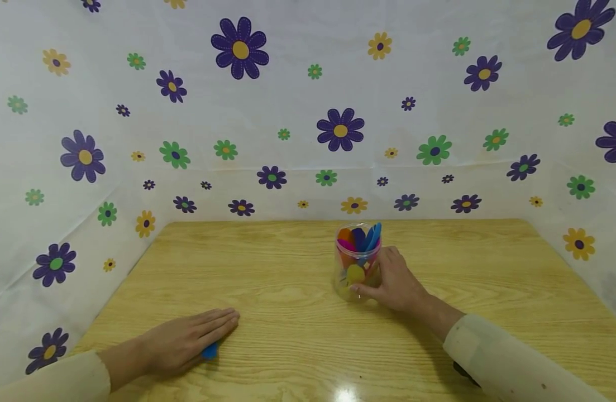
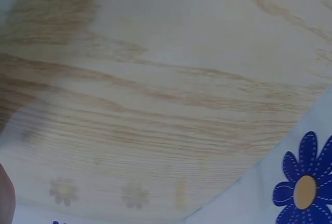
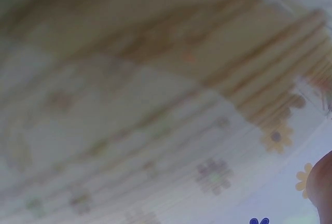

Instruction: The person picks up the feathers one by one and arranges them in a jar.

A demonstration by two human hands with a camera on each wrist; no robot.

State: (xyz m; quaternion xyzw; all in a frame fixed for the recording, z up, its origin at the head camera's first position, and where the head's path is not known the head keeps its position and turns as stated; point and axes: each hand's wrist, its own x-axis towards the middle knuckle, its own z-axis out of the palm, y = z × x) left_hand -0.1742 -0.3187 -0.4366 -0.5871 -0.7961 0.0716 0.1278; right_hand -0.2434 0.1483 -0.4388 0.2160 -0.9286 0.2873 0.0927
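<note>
A clear round plastic jar [image 1: 344, 279] stands toward the back of the wooden table, filled with colourful pieces in orange, magenta, dark blue, light blue and yellow. A light-blue piece [image 1: 372, 237] pokes up above its rim. My right hand [image 1: 398, 282] grips the jar from the right side, thumb at the front. On the left, my left hand [image 1: 187, 338] rests palm down low over the table with its fingers straight and together. The end of a blue piece [image 1: 210, 350] shows from under that hand; the rest of it is hidden.
The wood-grain table [image 1: 287, 346] has a glossy surface with a light reflection at the near edge. A white cloth [image 1: 287, 100] printed with purple, green and yellow flowers stands round the back and both sides. Something dark [image 1: 463, 373] shows under the right sleeve.
</note>
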